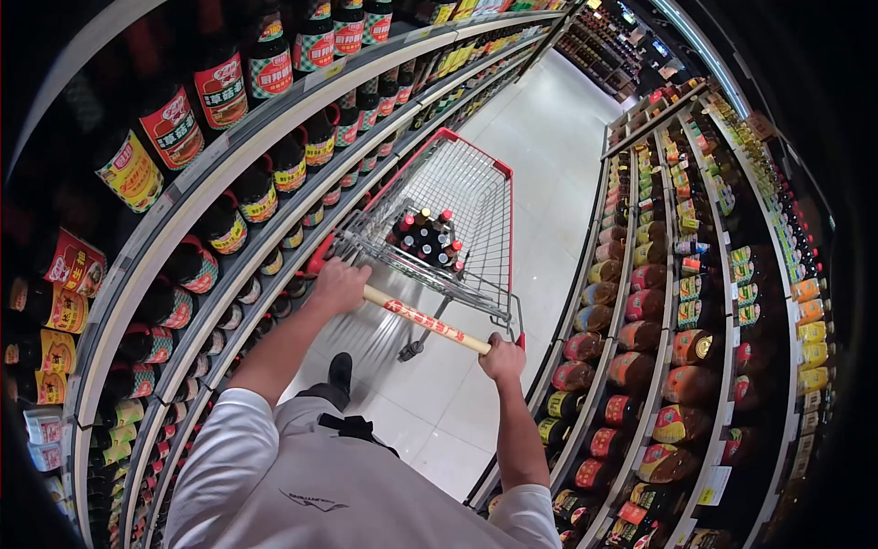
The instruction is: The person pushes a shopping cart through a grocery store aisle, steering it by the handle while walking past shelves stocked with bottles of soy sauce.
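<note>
Both of my hands are on the cream-coloured handle (422, 317) of a shopping cart, which has red lettering along it. My left hand (340, 285) is wrapped round the handle's left end, beside a red plastic corner piece. At the other end, my right hand (502, 358) is closed round the bar. Ahead of the handle stretches the wire shopping cart (489, 197) with a red rim. Several dark bottles (427, 240) with red, yellow and white caps stand upright together inside its basket, near the handle side.
Shelves of dark sauce bottles (270, 69) run close along the left. Shelves of jars and bottles (645, 306) line the right side. Between them, a pale tiled floor (562, 110) leads forward to more shelving (604, 50). My shoe (340, 373) shows behind the cart.
</note>
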`<state>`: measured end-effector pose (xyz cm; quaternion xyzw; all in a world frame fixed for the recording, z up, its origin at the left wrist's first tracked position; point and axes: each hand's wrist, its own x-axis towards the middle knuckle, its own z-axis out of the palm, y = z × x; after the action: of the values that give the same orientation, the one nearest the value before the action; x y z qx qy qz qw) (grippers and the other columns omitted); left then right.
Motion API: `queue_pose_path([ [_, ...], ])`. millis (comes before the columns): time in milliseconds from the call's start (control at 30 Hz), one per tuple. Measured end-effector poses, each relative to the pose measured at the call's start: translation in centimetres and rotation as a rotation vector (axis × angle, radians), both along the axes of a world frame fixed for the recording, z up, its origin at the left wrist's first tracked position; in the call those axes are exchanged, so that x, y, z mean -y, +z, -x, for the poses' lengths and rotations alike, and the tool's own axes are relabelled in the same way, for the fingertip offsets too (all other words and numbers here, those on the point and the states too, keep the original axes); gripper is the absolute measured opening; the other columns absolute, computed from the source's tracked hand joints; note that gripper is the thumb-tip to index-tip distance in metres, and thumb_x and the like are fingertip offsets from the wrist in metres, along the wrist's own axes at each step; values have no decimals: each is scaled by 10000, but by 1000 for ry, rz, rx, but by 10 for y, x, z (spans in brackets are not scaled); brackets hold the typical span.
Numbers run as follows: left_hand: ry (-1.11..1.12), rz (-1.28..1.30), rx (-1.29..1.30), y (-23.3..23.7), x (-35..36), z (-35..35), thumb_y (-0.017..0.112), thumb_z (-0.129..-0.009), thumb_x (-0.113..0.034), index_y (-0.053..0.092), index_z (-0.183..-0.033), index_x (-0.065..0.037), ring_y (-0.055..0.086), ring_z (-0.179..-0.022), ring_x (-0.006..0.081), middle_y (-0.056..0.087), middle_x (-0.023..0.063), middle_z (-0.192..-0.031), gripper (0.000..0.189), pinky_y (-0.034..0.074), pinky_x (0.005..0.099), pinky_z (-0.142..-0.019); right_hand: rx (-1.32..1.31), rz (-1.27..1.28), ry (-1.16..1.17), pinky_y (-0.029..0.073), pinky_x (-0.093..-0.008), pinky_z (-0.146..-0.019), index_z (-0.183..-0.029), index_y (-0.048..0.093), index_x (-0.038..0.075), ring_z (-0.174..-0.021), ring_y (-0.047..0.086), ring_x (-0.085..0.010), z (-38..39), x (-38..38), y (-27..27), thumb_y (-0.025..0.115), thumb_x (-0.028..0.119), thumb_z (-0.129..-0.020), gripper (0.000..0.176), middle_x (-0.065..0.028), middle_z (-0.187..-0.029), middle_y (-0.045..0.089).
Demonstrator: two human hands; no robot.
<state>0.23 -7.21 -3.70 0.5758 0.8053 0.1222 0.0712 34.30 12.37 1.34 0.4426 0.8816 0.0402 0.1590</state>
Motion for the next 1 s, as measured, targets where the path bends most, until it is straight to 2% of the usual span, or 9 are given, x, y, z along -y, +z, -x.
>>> queue_pose_path([
  [367, -6, -73, -13, -5, -46, 7, 737, -659, -226, 588, -853, -118, 692, -725, 270, 692, 79, -716, 267, 459, 393, -766, -92, -98, 83, 534, -435, -601, -869, 634, 160, -626, 682, -307, 2, -52, -11, 673, 262, -758, 156, -92, -650, 677],
  [667, 21, -100, 30, -7, -77, 5, 695, -674, -183, 599, -827, -116, 683, -702, 274, 683, 82, -696, 192, 450, 388, -746, -177, -170, 153, 501, -429, -542, -747, 580, 143, -541, 644, -305, -1, -88, -17, 687, 208, -702, 133, -73, -601, 658],
  [1000, 24, -81, 30, -14, -105, 3, 677, -693, -181, 610, -834, -115, 684, -720, 270, 687, 78, -719, 170, 450, 395, -772, -228, -199, 194, 496, -427, -530, -747, 574, 150, -531, 638, -308, -1, -119, -18, 685, 200, -708, 128, -79, -585, 642],
])
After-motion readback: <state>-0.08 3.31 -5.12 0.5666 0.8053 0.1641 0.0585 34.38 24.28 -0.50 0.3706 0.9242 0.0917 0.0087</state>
